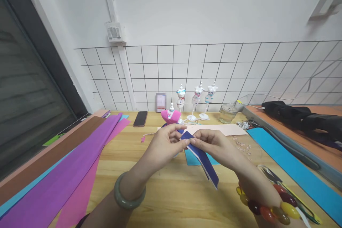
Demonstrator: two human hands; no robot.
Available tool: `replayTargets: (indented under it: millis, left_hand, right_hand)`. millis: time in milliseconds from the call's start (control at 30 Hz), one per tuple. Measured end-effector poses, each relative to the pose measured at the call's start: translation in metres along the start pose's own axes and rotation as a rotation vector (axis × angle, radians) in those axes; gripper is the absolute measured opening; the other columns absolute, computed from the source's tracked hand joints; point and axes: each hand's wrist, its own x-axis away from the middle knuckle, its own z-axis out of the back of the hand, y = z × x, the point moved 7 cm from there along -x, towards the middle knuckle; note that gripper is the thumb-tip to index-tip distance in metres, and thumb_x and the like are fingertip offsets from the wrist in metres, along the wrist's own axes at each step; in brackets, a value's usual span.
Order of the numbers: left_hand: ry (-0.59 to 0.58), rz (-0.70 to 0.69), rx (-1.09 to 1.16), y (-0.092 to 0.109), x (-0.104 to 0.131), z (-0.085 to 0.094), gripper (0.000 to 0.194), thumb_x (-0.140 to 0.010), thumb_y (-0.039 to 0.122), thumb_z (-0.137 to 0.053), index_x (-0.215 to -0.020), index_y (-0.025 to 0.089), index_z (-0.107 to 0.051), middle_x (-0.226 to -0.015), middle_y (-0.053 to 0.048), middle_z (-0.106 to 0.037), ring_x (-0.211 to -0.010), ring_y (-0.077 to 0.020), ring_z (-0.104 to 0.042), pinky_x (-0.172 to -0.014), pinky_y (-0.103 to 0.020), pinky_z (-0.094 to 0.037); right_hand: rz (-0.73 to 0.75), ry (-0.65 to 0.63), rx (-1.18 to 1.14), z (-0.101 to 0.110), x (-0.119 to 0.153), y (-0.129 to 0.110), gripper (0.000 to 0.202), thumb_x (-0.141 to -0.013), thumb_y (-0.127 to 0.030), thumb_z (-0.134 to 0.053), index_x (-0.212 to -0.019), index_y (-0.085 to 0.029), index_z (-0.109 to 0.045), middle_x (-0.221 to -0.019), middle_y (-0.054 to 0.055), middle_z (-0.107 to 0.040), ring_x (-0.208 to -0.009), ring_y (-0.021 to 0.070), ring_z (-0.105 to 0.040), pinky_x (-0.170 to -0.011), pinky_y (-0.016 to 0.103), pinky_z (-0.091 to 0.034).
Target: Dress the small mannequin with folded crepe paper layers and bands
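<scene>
A folded strip of dark blue paper [204,160] slants down to the right between my hands, its white edge showing along the fold. My left hand [167,142] pinches the upper end between thumb and fingers. Close beside it, my right hand [213,144] grips the same end, thumb on top. Under the strip, a light blue paper piece [192,158] lies on the wooden table. Just behind my left hand stands a small mannequin with a pink top [171,115]; its lower part is mostly hidden by my hand.
Three white mini mannequins [198,96] stand at the back beside a glass of liquid [228,113]. A phone [140,118] lies back left. Purple paper [80,164] and other strips cover the left; a blue strip [296,167], scissors [291,192] and clear beads [243,146] are right.
</scene>
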Motion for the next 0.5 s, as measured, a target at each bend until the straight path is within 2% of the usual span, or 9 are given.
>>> replayTargets:
  millis: [200,300,500]
  left_hand:
    - [0.016,-0.001,0.059,-0.002,-0.001,0.000,0.036,-0.077,0.024,-0.066,-0.112,0.020,-0.056,-0.075,0.001,-0.062,-0.074,-0.0144,-0.066,-0.069,-0.028,-0.051]
    - [0.019,-0.007,0.053,-0.001,-0.001,0.001,0.037,-0.076,0.024,-0.066,-0.111,0.019,-0.056,-0.074,0.001,-0.062,-0.072,-0.0142,-0.065,-0.068,-0.028,-0.052]
    - [0.012,0.026,-0.085,0.003,0.003,0.010,0.036,-0.074,0.026,-0.067,-0.108,0.019,-0.059,-0.073,0.000,-0.065,-0.071,-0.0149,-0.064,-0.068,-0.028,-0.050]
  right_hand:
    - [-0.002,-0.019,0.002,-0.001,0.002,-0.004,0.036,-0.082,-0.051,-0.058,-0.066,-0.019,-0.056,-0.060,-0.002,-0.056,-0.052,0.0097,-0.051,-0.048,0.023,-0.039]
    - [-0.016,-0.039,-0.005,-0.002,0.003,-0.004,0.032,-0.082,-0.049,-0.060,-0.072,-0.019,-0.060,-0.064,-0.002,-0.058,-0.054,0.0098,-0.053,-0.049,0.022,-0.041]
    - [-0.047,-0.078,0.002,-0.003,0.002,0.001,0.024,-0.079,-0.042,-0.065,-0.078,-0.018,-0.062,-0.066,-0.001,-0.060,-0.058,0.0101,-0.053,-0.052,0.022,-0.041]
